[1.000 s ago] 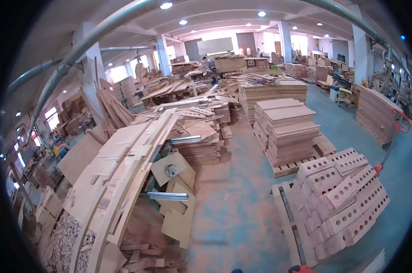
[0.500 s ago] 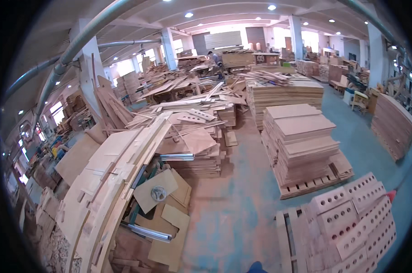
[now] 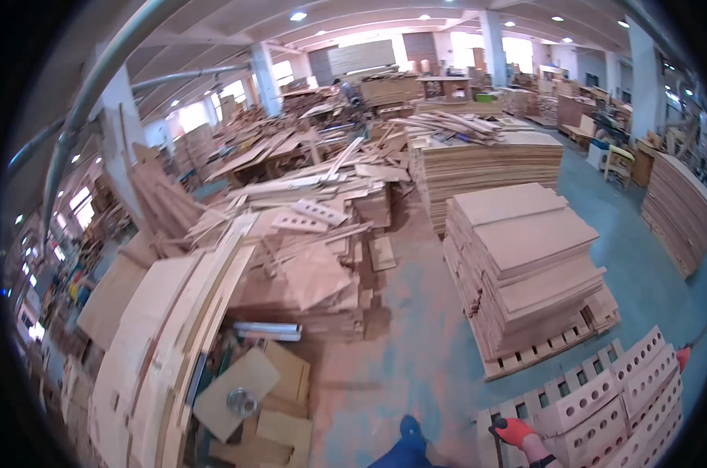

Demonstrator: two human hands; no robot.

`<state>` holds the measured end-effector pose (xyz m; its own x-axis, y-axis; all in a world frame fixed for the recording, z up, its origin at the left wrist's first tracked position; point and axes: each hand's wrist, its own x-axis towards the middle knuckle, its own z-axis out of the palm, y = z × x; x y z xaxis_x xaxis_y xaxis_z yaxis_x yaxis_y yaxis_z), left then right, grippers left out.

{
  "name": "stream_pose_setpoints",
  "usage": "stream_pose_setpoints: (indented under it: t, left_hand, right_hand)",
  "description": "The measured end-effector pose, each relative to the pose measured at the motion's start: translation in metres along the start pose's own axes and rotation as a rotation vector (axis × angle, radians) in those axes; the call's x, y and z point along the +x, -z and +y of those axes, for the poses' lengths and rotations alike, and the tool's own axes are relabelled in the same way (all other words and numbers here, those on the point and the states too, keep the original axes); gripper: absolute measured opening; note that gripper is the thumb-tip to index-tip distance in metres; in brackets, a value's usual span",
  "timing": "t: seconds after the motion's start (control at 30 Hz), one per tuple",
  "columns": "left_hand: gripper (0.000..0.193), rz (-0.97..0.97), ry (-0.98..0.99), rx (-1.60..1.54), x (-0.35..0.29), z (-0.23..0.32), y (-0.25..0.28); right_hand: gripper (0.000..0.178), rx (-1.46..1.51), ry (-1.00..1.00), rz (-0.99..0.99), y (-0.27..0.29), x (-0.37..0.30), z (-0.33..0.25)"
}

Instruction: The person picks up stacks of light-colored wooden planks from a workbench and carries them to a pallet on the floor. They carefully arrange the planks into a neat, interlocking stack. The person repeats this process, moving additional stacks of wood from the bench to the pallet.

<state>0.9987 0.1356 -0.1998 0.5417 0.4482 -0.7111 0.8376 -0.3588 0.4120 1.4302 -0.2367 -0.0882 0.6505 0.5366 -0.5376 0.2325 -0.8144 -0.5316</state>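
My right hand (image 3: 514, 433), in a red glove with black at the fingers, comes in low on the right, a dark band at its wrist. Its fingers look drawn together; what they hold, if anything, I cannot make out. It shows over the near left corner of a slatted wooden pallet (image 3: 519, 409), and whether it touches the slats I cannot tell. Beside it on that pallet, boards with rows of round holes (image 3: 595, 419) are stacked. My left hand does not show. A blue-trousered leg (image 3: 404, 454) reaches into the bottom of the picture.
Ahead right stands a palletted stack of flat panels (image 3: 533, 273), a bigger panel stack (image 3: 486, 168) behind it. Long boards (image 3: 147, 343) and loose scrap wood (image 3: 314, 273) line the left. A small red thing (image 3: 683, 358) shows behind the holed boards. The floor (image 3: 369, 366) is bluish and dusty.
My right hand has come into view at the lower right. The view has shifted, and more of the blue-trousered leg shows. The stacks and boards look otherwise the same.
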Motion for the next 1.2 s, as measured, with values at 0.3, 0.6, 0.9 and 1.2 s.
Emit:
stream_pose_setpoints:
  t: [0.3, 0.6, 0.9, 1.2]
  left_hand:
    - [0.043, 0.044, -0.102, 0.132, 0.236, 0.14, 0.194]
    - [0.044, 0.326, -0.094, -0.142, 0.359, 0.363, 0.373]
    - [0.057, -0.05, 0.363, -0.303, 0.382, 0.362, 0.262]
    - [0.045, 0.076, 0.513, -0.829, 0.448, 0.391, 0.238]
  right_hand:
    - [0.045, 0.204, -0.22, 0.044, 0.029, 0.132, -0.006]
    - [0.029, 0.292, -0.067, 0.212, 0.156, 0.375, -0.06]
    - [0.036, -0.142, 0.138, 0.072, 0.387, 0.695, -0.21]
    - [0.031, -0.242, 0.495, -0.112, 0.431, 0.957, -0.474]
